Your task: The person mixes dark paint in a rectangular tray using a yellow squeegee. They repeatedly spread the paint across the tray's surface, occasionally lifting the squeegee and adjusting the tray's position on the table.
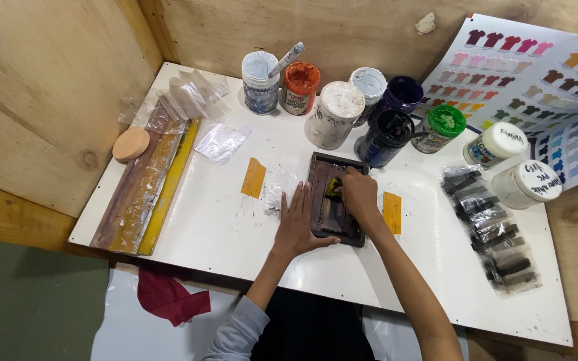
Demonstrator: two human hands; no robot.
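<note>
A small dark frame [334, 199] lies flat near the middle of the white worktop [222, 227]. The left hand [297, 224] rests flat on the worktop with its fingers spread out, released and gripping nothing, and its thumb side touches the frame's left edge. The right hand [358, 194] sits on top of the frame with its fingers curled down onto a little yellow thing [333, 188]. It is too small to tell what that thing is, and I cannot tell if the hand is really pinching it or just pressing on it.

At 9 o'clock from the frame there is an orange tape piece [253, 177] stuck on the worktop. At 3 o'clock, just beside the right wrist, there is another orange tape strip [392, 212].

At 12 o'clock stands a bunch of paint pots. One is an orange pot [300, 87], one is a white pot with a stick in it [261, 81], and one is a dark open pot [385, 136]. At 2 o'clock is a green-lidded jar [441, 127].

Far off at 9 o'clock lies a long wooden squeegee [143, 184] with a round peach sponge [130, 144] next to it. At 4 o'clock lies a clear bag of dark strips [493, 230]. A colour chart with little shirts [530, 73] leans at 2 o'clock. A red cloth [168, 297] hangs below the worktop at 8 o'clock.
</note>
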